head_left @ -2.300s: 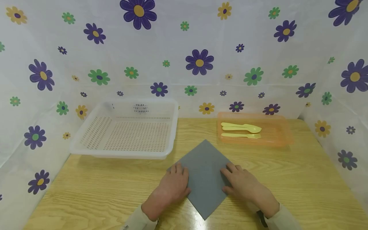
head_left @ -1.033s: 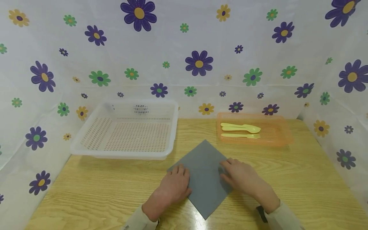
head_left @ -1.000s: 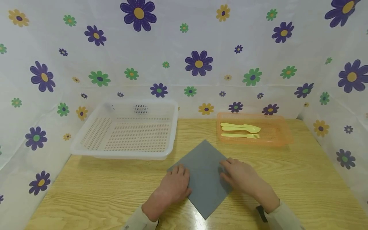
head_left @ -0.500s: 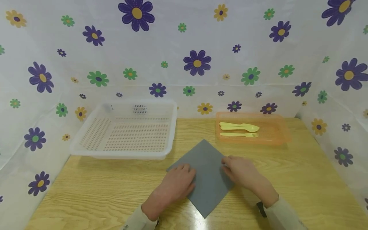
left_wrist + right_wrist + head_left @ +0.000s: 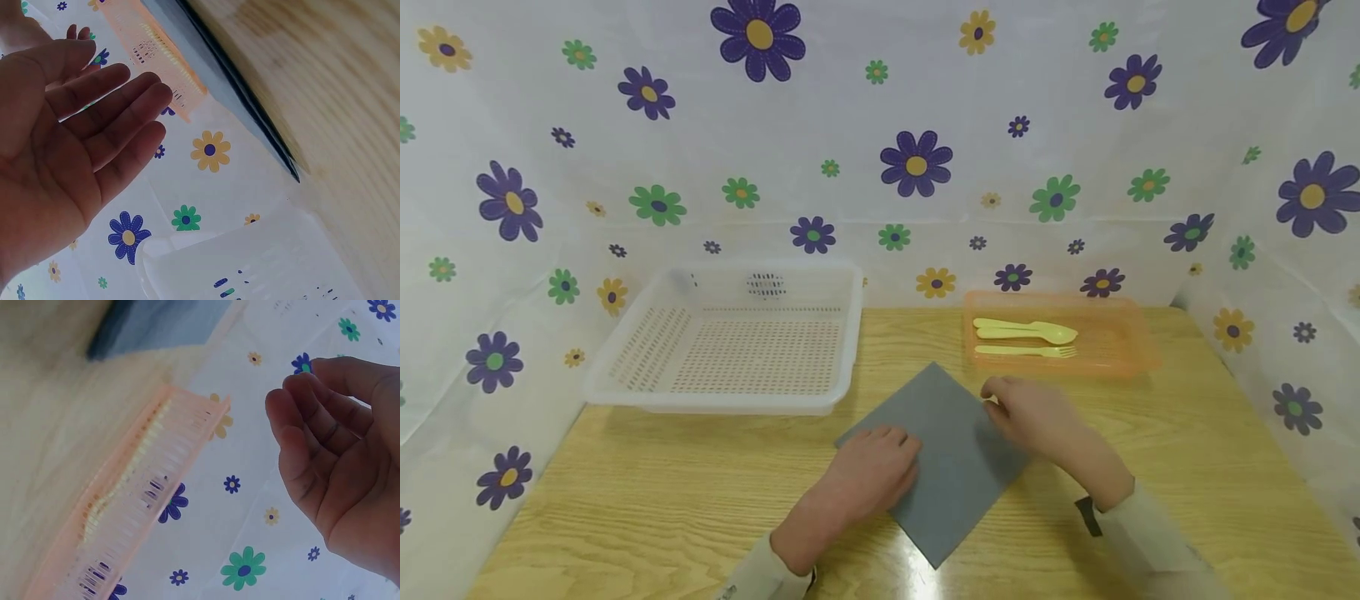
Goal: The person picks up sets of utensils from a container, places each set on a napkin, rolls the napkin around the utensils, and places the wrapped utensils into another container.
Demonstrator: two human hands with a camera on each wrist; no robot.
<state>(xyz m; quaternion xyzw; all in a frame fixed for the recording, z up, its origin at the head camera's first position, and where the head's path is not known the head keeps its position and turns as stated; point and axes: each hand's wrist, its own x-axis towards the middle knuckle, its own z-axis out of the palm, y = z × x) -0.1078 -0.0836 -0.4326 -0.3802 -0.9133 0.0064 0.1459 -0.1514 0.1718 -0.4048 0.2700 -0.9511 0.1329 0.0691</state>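
A grey square cloth (image 5: 955,487) lies flat on the wooden table, one corner toward the person. Over its left part is my left hand (image 5: 872,471), its fingers slightly bent and together. The left wrist view shows that left hand (image 5: 94,131) with nothing in its palm, the grey cloth (image 5: 228,75) seen edge-on beside it. My right hand (image 5: 1037,417) hovers over the cloth's right edge. In the right wrist view the right hand (image 5: 344,450) has loosely curled fingers with nothing between them, apart from the cloth (image 5: 162,325).
A white perforated basket (image 5: 846,367) stands at the back left. At the back right sits a shallow orange basket (image 5: 1112,362) with a yellow spoon (image 5: 1060,333), a yellow fork (image 5: 1026,352) and another yellow handle. A flowered sheet (image 5: 850,108) surrounds the table.
My right hand has risen off the cloth's right edge and moved a little away from me. My left hand has slid slightly right over the cloth. The baskets and cutlery stay put.
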